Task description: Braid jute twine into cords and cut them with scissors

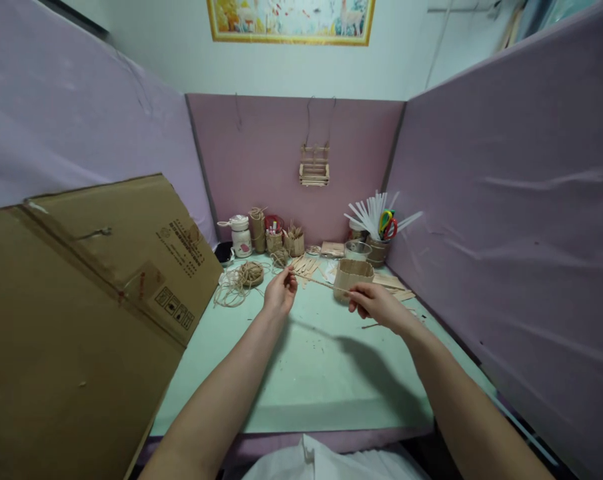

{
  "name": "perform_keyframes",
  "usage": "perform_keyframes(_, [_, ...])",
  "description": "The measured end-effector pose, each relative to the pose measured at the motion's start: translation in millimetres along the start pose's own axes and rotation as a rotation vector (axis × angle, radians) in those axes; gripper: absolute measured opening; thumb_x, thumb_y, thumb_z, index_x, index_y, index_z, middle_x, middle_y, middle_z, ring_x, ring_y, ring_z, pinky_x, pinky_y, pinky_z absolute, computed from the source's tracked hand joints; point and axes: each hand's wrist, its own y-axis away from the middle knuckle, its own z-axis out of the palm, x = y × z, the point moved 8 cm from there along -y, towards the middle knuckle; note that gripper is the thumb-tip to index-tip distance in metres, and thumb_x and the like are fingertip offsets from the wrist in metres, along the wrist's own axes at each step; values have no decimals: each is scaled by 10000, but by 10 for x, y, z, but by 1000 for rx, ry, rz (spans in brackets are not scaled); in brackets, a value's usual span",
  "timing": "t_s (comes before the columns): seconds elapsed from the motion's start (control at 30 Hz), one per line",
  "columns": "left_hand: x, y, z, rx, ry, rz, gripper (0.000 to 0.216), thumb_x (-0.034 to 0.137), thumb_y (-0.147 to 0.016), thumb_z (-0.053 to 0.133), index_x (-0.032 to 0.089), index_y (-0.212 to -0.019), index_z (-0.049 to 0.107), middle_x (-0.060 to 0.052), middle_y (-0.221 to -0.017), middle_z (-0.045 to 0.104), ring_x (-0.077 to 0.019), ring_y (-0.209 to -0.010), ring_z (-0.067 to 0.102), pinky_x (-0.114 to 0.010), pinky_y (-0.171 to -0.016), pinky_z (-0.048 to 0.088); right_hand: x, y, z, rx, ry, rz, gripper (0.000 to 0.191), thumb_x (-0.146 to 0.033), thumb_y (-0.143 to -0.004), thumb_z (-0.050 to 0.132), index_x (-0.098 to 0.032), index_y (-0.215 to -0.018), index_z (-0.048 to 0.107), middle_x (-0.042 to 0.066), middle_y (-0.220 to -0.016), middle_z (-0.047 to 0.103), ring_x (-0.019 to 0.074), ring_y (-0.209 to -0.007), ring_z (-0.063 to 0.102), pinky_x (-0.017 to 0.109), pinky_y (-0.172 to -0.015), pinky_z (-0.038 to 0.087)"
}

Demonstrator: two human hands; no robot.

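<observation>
Our left hand [280,292] and right hand [377,305] pinch a thin tan twine strand [317,281] running from left of the rounded beige slatted container [354,275] to its front, and we should pull evenly.

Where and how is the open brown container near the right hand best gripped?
Probably pinch the container by its left rim from above. It stands mouth up with a thin wall; the right hand and cord partly cover its lower front.
</observation>
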Motion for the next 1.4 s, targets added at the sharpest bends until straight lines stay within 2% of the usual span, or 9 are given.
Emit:
perform_keyframes(0.1, [-35, 35, 114, -52, 23, -69, 161, 83, -858, 485, 75, -773, 621, -32, -636, 565, -37, -536, 536, -93, -475, 463, 75, 91, -81, -56, -335, 64, 315, -410, -766, 594, -187, -976, 520, -26, -599, 581, 63, -417, 400, 183, -396, 252])
perform_keyframes(0.2, [-84, 39, 176, -71, 76, -150, 181, 87, -876, 455, 74, -782, 609, -51, -671, 583, -46, -579, 565, -91, -509, 490, 72, 149, -145, -102, -648, 56, 322, -393, -739, 663, -205, -959, 522, -66, -542, 511, 36, -383, 334, 162, -382, 225])
perform_keyframes(0.37, [-150, 12, 184, -33, 121, -197, 171, 73, -873, 450, 68, -783, 596, -60, -688, 594, -56, -599, 583, -89, -517, 504, 103, 199, -382, 65, -964, 11, 261, -333, -702, 706, -195, -903, 613, 19, -771, 653, 78, -565, 561, 183, -488, 429])
perform_keyframes(0.47, [-206, 8, 174, -10, 131, -205, 163, 57, -864, 457, 67, -781, 596, -63, -685, 600, -62, -602, 591, -97, -523, 513, 112, 230, -465, 140, -980, -30, 353, -210, -660, 720, -232, -999, 625, 54, -1090, 652, 135, -841, 642, 211, -633, 510])
perform_keyframes(0.53, [-241, 5, 162, 1, 128, -205, 159, 46, -858, 460, 66, -782, 598, -61, -676, 603, -66, -601, 596, -102, -528, 517, 132, 228, -498, 183, -965, -55, 390, -159, -634, 732, -236, -1003, 627, 51, -1134, 640, 137, -878, 645, 210, -667, 523])
perform_keyframes(0.67, [-299, -7, 142, 10, 108, -217, 153, 43, -854, 464, 65, -787, 601, -64, -676, 611, -71, -600, 603, -106, -526, 521, 288, 184, -553, 321, -949, -21, 288, -297, -672, 747, -191, -919, 645, 47, -862, 697, 105, -680, 639, 192, -586, 522])
perform_keyframes(0.8, [-331, -6, 144, 11, 100, -212, 158, 37, -854, 461, 69, -785, 600, -62, -687, 620, -63, -580, 596, -100, -506, 513, 416, 169, -665, 485, -869, -46, 348, -408, -624, 776, -169, -849, 660, 7, -647, 645, 56, -490, 532, 141, -427, 432])
perform_keyframes(0.97, [-402, 19, 189, -1, 84, -226, 164, 44, -858, 459, 64, -775, 599, -61, -675, 611, -60, -574, 590, -96, -496, 503, 508, 190, -796, 599, -839, -73, 390, -449, -551, 804, -143, -745, 659, -19, -555, 566, 36, -438, 458, 129, -360, 350])
perform_keyframes(1.4, [-495, 67, 266, -83, 126, -240, 195, 68, -875, 437, 73, -777, 605, -34, -653, 568, -20, -521, 524, -72, -458, 449, 667, 168, -853, 551, -1035, 59, 289, -373, -652, 743, -186, -650, 522, -60, -489, 480, 23, -353, 352, 132, -293, 306])
